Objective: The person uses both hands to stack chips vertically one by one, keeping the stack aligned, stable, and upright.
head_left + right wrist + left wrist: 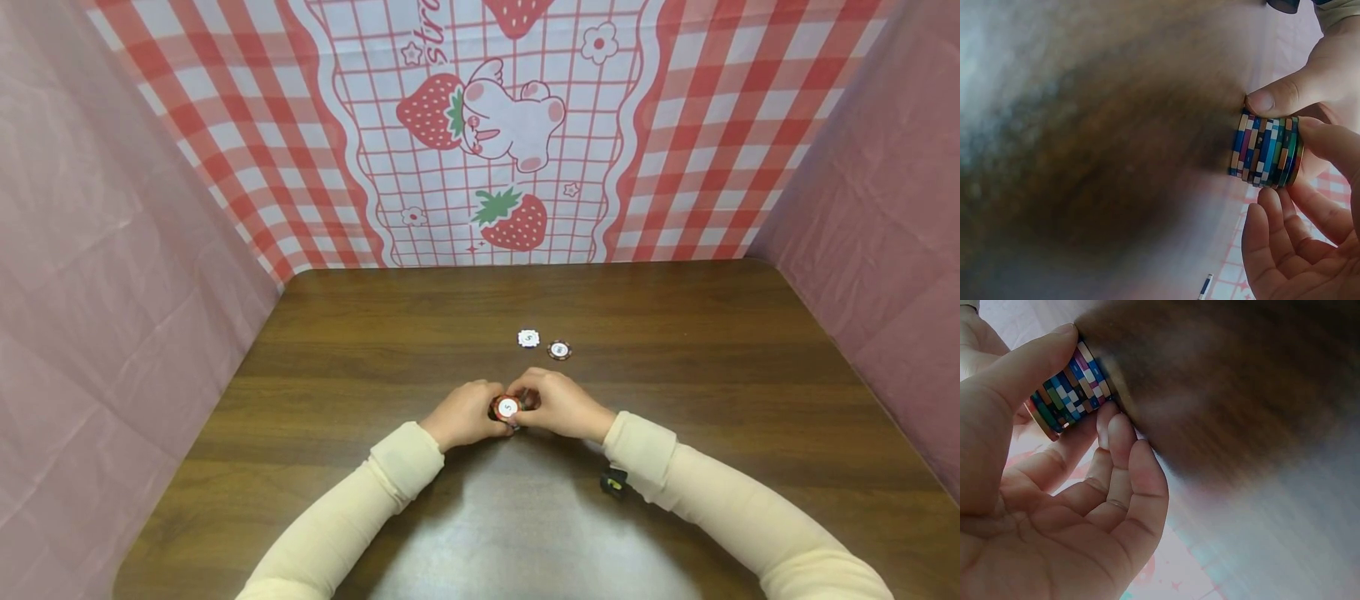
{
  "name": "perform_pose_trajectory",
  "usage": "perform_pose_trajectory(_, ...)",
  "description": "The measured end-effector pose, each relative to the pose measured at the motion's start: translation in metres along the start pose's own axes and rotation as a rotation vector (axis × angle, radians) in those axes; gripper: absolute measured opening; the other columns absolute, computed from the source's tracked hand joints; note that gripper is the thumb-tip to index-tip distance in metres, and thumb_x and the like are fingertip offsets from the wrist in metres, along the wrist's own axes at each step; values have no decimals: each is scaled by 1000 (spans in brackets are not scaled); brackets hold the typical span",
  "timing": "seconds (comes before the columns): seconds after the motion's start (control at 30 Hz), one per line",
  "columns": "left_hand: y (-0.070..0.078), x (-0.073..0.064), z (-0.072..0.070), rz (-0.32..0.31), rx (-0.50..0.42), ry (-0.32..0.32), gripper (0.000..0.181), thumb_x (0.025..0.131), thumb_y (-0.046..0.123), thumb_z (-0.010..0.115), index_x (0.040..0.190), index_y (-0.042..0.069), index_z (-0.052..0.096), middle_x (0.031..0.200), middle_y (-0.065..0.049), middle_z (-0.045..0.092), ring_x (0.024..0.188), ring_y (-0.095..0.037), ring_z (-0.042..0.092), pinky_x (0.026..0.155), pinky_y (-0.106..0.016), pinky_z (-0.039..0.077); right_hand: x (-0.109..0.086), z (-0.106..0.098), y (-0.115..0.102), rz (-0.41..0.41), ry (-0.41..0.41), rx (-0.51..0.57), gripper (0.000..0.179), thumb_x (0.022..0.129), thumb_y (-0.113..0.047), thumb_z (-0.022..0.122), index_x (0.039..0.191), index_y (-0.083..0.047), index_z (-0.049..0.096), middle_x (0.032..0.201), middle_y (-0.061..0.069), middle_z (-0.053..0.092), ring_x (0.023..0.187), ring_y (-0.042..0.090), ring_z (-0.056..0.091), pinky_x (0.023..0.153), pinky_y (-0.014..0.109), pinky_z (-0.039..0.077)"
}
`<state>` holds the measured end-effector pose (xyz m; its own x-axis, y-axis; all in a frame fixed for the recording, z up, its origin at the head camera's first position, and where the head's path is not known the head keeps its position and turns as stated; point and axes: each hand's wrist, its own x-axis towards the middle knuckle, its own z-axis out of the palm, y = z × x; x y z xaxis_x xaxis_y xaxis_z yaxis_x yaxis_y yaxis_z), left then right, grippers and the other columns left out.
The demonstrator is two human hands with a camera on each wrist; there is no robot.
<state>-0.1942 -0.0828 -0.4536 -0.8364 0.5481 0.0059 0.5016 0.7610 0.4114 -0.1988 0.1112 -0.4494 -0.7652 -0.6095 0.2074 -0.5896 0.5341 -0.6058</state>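
Note:
A short stack of poker chips (1266, 150) stands upright on the table between my two hands, its edges showing blue, white, purple and green blocks. On top lies a red-orange chip (507, 407) with a white centre. My left hand (471, 414) grips the stack from the left, its thumb along the near side and a fingertip on the far side. From the right, my right hand (561, 404) pinches the upper chips between thumb and index finger; its other fingers are bent loosely beside the stack.
Beyond the hands, a white chip (528, 338) and a dark chip (559, 350) lie flat, side by side. The brown wooden table (360, 333) ends at a red-and-white checked cloth (697, 167). Pink curtains (877, 183) hang on both sides.

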Motion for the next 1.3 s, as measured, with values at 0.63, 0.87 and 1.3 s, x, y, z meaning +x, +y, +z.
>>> perform_pose_trajectory(0.63, 2, 0, -1, 1, -2, 6, 33, 73, 30, 83, 94, 11, 65, 81, 2, 64, 74, -12, 55, 67, -28, 44, 1, 2, 3, -3, 0, -4, 23, 77, -16, 78, 99, -12, 72, 90, 0, 65, 80, 9, 59, 70, 20, 49)
perform_pose_trajectory(0.87, 1, 1, 0, 4, -4, 7, 33, 74, 29, 83, 94, 10, 66, 81, 2, 64, 75, -12, 56, 68, -28, 45, 0, 1, 3, 2, -7, 15, 23, 79, -17, 78, 100, -12, 72, 91, 0, 65, 80, 10, 59, 71, 20, 50)
perform_pose_trajectory(1.3, 2, -1, -2, 1, -7, 5, 37, 72, 29, 84, 97, 8, 67, 87, -2, 68, 80, -16, 62, 74, -32, 50, 3, -15, 4, 66, 61, 145, 39, 83, -19, 77, 113, 3, 66, 103, 16, 69, 81, 14, 64, 72, 25, 54)
